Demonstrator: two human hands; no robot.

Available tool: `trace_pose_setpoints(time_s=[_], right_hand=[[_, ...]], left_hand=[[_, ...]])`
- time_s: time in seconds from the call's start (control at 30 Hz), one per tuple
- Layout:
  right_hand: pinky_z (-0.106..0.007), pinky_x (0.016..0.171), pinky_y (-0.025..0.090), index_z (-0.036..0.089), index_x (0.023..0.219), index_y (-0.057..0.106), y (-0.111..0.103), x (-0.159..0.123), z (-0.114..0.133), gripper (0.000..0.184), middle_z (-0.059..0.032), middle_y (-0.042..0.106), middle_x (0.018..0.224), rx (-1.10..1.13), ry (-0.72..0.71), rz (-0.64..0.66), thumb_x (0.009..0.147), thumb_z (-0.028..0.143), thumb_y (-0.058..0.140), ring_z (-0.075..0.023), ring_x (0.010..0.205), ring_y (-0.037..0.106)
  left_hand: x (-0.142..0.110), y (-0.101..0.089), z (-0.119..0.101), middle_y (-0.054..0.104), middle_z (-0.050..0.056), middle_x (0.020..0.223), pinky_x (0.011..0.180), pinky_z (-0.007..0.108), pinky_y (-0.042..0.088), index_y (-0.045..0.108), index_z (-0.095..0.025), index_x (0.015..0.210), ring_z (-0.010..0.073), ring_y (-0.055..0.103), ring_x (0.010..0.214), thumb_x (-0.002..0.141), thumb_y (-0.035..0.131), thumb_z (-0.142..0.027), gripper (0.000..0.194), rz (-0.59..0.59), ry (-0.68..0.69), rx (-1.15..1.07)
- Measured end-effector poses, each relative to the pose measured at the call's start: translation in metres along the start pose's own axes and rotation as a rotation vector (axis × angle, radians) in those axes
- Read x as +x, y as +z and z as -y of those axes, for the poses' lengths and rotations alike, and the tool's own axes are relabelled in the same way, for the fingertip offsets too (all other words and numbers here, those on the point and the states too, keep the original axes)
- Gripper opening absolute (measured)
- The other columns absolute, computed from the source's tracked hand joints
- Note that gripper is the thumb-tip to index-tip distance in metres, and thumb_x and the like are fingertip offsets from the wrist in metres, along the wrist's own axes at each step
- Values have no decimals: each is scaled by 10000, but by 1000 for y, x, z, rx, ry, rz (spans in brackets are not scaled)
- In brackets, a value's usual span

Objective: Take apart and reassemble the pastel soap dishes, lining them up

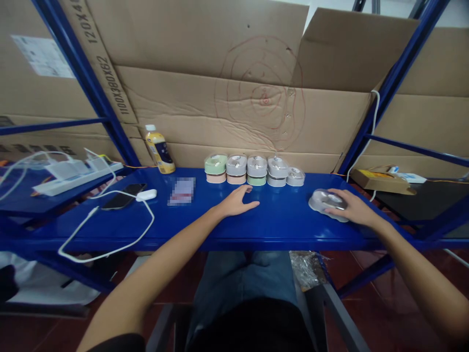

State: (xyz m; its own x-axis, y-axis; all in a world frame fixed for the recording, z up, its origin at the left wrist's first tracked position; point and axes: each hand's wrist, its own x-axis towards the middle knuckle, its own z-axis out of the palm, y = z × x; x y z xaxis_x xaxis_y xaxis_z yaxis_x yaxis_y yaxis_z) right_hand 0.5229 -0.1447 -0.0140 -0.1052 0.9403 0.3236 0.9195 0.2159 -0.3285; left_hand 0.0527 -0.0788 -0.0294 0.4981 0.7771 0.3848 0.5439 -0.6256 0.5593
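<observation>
At the right of the blue shelf, my right hand (353,208) grips a small grey lidded container (326,201), its fingers over the near right side. The container is tilted or close to the shelf top; which, I cannot tell. My left hand (236,203) is open over the middle, thumb and fingers apart, holding nothing. Just beyond it stands a row of similar rounded containers. A green one (215,165) sits on a pinkish one at the left, grey ones (236,165) are stacked beside it, and a single grey container (295,176) ends the row.
On the left are a yellow drink bottle (160,150), a blurred-out packet (182,191), a phone (124,196), a white cable (146,230) and a power strip (80,177). Cardboard (183,107) backs the blue shelf (278,230). An open cardboard box (383,182) lies beyond the right post.
</observation>
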Motion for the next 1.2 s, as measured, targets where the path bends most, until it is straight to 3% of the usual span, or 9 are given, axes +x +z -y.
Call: trace_pose_setpoints(time_s=[0.17,0.3,0.43,0.63,0.77,0.83,0.97,1.07,1.2], right_hand=[[-522,1039,467,174,1436,589,-5,48,-52,796,-296,601,1354,-142,426,-82,816,647,751,-436,1221,643],[-593,1102,415,119,1436,575,4,100,-42,658,-352,520,1460,-54,689,-199,969,582,563,-482,1382,538],[-572,1097,461,16,1447,517,29,142,-19,642,-390,521,1447,12,750,-307,976,450,551,-454,1387,541],[-421,1115,470,51,1452,541,64,168,5,695,-277,630,1392,89,588,-282,967,548,566,-361,1353,588],[-535,1176,388,7,1554,411,65,162,19,802,-339,459,1554,33,523,-346,1004,588,449,-437,1474,441],[-540,1224,319,39,1579,390,63,155,30,780,-312,349,1645,-81,327,-355,997,551,474,-431,1532,353],[-515,1270,270,110,1560,461,67,143,57,688,-217,329,1699,-323,-137,-107,994,501,483,-384,1579,295],[-537,1254,313,94,1583,415,71,128,76,763,-220,353,1688,-400,-199,39,973,540,512,-402,1563,327],[-560,1189,393,96,1491,506,60,89,99,706,-243,466,1597,-437,-226,13,963,565,530,-440,1472,439]], left_hand=[[0,1,1,630,193,1427,1137,556,500,563,-171,1390,375,618,1328,883,678,-647,705,32,18,80],[1,1,2,620,190,1427,1142,539,500,559,-167,1394,374,614,1333,885,667,-656,714,46,27,109],[0,1,1,609,191,1439,1140,547,498,553,-175,1403,381,608,1340,883,669,-647,711,60,17,120],[0,-2,-2,578,205,1459,1166,536,469,516,-145,1425,377,573,1370,895,652,-636,735,104,2,152],[-1,-4,-4,568,186,1473,1164,527,469,511,-171,1426,372,563,1380,903,633,-654,722,125,-4,152],[-1,-4,-5,570,186,1465,1164,520,470,514,-167,1421,373,561,1380,898,636,-650,722,125,-4,149],[-1,-4,-6,584,179,1434,1163,517,466,526,-171,1400,371,568,1366,893,639,-640,700,117,7,152],[-1,-4,-5,585,176,1419,1152,519,471,534,-177,1384,370,577,1351,891,636,-643,686,126,15,155],[0,-3,-4,576,186,1421,1135,533,479,536,-162,1382,379,583,1333,888,637,-644,698,131,15,150]])
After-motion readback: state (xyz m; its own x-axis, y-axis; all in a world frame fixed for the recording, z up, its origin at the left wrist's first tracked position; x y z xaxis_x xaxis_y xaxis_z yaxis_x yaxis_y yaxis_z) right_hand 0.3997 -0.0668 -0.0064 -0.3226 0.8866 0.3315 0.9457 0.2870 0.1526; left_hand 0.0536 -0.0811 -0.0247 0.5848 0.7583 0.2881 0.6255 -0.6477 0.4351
